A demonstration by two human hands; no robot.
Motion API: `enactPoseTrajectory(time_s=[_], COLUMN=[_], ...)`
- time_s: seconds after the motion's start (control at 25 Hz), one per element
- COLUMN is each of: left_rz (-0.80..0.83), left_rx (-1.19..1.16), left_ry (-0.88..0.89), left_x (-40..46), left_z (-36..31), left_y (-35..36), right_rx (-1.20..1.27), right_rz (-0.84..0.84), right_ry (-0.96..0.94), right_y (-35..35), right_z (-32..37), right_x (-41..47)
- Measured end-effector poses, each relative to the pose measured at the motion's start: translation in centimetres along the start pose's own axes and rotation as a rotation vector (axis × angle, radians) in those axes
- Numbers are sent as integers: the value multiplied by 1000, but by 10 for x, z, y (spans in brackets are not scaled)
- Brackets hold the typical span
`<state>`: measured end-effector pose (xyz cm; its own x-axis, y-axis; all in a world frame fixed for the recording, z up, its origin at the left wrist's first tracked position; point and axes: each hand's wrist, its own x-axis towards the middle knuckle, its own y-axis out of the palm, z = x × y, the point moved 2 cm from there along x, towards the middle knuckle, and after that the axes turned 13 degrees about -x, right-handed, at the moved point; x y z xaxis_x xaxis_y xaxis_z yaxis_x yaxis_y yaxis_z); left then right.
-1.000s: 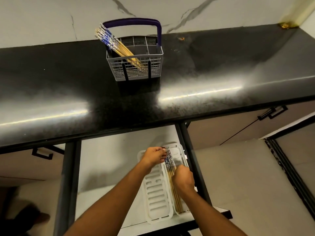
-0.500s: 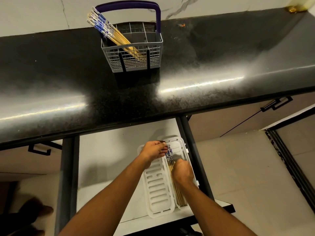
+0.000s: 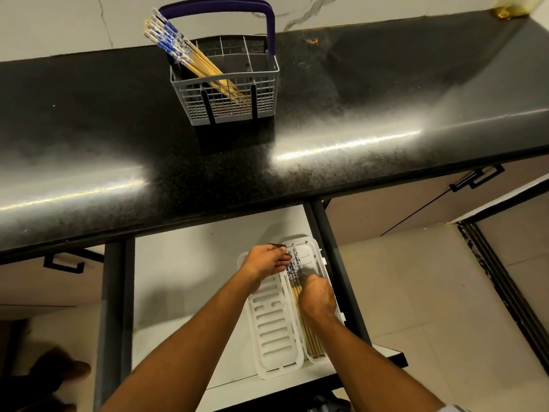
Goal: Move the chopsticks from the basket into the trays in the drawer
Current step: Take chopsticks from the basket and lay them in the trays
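A grey wire basket (image 3: 225, 93) with a purple handle stands on the black counter and holds several bamboo chopsticks (image 3: 190, 62) with blue-patterned tops, leaning left. In the open drawer (image 3: 184, 281) lie two white slotted trays side by side. The left tray (image 3: 273, 325) holds nothing. The right tray (image 3: 312, 251) holds a bundle of chopsticks (image 3: 312, 343). My left hand (image 3: 264, 260) touches the patterned tops of that bundle with curled fingertips. My right hand (image 3: 316, 298) curls over the bundle's middle and grips it.
The black counter (image 3: 356, 99) overhangs the back of the drawer. Dark drawer rails run on both sides, the right one (image 3: 341, 286) close beside the right tray. A tiled floor (image 3: 430, 307) lies to the right, and a foot shows at the bottom left.
Both hands stay at the right tray's chopstick bundle; my right hand has slid slightly up along it. The camera has tilted down a little, shifting the basket in view.
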<state>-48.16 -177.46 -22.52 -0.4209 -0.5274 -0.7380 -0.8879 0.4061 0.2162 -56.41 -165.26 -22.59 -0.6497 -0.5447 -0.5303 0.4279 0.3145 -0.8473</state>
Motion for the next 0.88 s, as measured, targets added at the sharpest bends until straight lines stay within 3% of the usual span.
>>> enactPoseTrajectory(time_s=[0.88], left_rz=[-4], left_rx=[41], left_ry=[12], left_x=[1], left_z=[-1], left_y=[1], right_rx=[-94], right_rz=[-4], right_ry=[-99], right_y=[-14], right_z=[2], right_x=[-7])
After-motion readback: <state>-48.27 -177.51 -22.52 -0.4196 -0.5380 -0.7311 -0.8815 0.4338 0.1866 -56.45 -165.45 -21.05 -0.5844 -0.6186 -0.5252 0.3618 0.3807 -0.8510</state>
